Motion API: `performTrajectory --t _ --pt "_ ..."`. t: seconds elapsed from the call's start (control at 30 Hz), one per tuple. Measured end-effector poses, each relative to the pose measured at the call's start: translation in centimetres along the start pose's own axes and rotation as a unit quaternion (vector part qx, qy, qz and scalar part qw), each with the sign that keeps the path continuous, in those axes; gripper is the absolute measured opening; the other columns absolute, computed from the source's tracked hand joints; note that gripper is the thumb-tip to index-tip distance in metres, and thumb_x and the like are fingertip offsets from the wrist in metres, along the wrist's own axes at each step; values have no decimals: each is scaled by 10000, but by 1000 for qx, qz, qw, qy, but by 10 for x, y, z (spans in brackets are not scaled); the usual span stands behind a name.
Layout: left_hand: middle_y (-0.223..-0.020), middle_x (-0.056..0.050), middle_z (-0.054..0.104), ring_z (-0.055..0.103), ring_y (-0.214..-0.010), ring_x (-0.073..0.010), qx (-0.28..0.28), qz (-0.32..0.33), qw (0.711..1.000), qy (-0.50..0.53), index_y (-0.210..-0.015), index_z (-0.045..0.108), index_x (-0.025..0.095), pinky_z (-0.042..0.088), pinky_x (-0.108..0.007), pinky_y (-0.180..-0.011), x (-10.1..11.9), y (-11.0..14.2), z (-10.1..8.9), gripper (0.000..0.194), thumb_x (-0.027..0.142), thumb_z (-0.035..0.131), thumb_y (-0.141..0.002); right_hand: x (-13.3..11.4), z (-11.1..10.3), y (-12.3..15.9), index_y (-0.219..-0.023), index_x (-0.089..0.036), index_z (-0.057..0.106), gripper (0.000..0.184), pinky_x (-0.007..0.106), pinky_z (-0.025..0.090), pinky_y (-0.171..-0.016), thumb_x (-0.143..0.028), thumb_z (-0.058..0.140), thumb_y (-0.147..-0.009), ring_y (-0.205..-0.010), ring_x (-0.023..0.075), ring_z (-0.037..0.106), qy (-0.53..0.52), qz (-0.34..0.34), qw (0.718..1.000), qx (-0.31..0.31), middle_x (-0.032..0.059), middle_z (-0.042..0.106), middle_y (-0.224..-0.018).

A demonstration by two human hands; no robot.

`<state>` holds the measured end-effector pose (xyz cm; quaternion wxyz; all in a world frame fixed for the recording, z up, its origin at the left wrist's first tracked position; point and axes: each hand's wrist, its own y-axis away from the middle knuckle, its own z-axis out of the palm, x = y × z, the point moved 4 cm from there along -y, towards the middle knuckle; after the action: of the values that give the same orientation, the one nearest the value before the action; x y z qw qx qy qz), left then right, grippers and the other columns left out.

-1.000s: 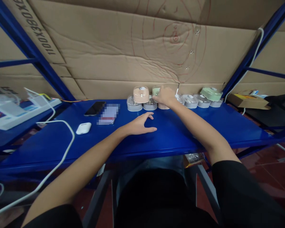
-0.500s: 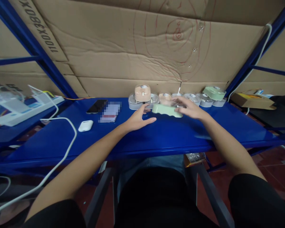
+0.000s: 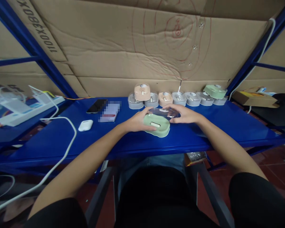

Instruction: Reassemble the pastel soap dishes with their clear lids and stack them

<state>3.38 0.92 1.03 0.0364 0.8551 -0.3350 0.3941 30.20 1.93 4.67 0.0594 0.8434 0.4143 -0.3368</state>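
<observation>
Blue tabletop [image 3: 194,136]: spread beneath left hand [image 3: 137,122] and right hand [image 3: 187,114]. Lidded boxes [image 3: 179,99]: ranged beyond both, apparently for easy reach. Green box base [image 3: 161,131]: held between the hands, clasped by the left, likely for steadiness. Transparent lid [image 3: 160,111]: gripped by the right, raised at the base's far side, seemingly to leave it uncovered.

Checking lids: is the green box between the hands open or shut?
Open: the green box is uncovered; the right hand holds its lid.

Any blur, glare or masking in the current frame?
Head view: right hand and clear lid look smeared, probably by motion; the green box is crisper; one phone screen is pixelated; the blue table shows soft sheen.
</observation>
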Motion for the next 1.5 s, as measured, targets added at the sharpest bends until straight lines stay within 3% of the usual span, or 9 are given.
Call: performTrajectory --t 0.1,0.3,0.5,0.73,0.93,1.03,1.17,1.33,1.5 --pt "-1606 -202 656 647 -1476 -456 -26 32 999 -15 -1759 411 256 492 -625 -1273 4 1 0 1346 644 1058 -645 15 -20 5 -1485 -234 674 672 520 644 -1014 -586 751 -917 -1147 333 768 26 50 998 2 124 783 -1373" --pt "-1517 -109 654 651 -1419 -385 -52 80 994 -51 -1272 882 341 484 -603 -1291 10 5 0 599 568 1042 -741 41 -37 13 -1489 -207 702 819 571 640 -1076 -599 870 -789 -1197 388 769 111 139 984 -11 151 794 -1354" --pt "-1600 -92 609 596 -1503 -383 -29 65 997 -19 -1230 921 361 449 -617 -1341 7 4 4 452 566 988 -832 47 -33 13 -1538 -238 691 914 584 639 -1120 -616 936 -742 -1225 383 763 94 120 988 -35 131 794 -1374" --pt "-1512 -141 638 629 -1449 -405 51 54 996 -45 -1045 898 252 493 -619 -1289 7 1 -10 429 657 878 -903 49 -31 11 -1548 -195 677 945 611 638 -1123 -537 946 -710 -1222 407 768 116 115 986 -32 154 792 -1384" --pt "-1415 -171 665 648 -1380 -446 140 -73 970 -185 -1020 835 207 509 -656 -1249 -10 5 -39 578 770 810 -890 56 -28 10 -1592 -252 672 986 632 598 -1195 -468 992 -686 -1355 438 726 137 99 985 -36 139 745 -1534" --pt "-1337 -195 684 661 -1337 -486 147 -135 954 -225 -1000 830 195 521 -686 -1212 -22 7 -46 667 844 793 -853 42 -26 8 -1541 -260 710 934 666 550 -1238 -604 993 -720 -1406 451 687 164 74 984 6 150 733 -1527" --pt "-1244 -190 704 652 -1310 -498 150 -157 952 -218 -932 805 207 524 -685 -1173 -31 7 -47 657 847 835 -784 2 -5 1 -1452 -258 747 766 655 492 -1294 -760 848 -883 -1473 422 628 187 -20 980 70 162 704 -1518" --pt "-1104 -166 737 674 -1274 -471 118 -159 955 -220 -912 772 225 556 -608 -1130 -36 5 -46 591 781 892 -754 -25 36 -8 -1313 -201 811 713 701 456 -1307 -752 869 -864 -1566 484 551 223 -70 972 28 223 640 -1620" --pt "-1068 -118 785 691 -1219 -433 112 -118 960 -228 -969 775 257 577 -571 -1097 -39 3 -47 600 795 895 -733 -25 46 -5 -1372 -214 804 591 715 412 -1345 -547 860 -887 -1669 462 459 240 -94 966 -23 190 566 -1736"
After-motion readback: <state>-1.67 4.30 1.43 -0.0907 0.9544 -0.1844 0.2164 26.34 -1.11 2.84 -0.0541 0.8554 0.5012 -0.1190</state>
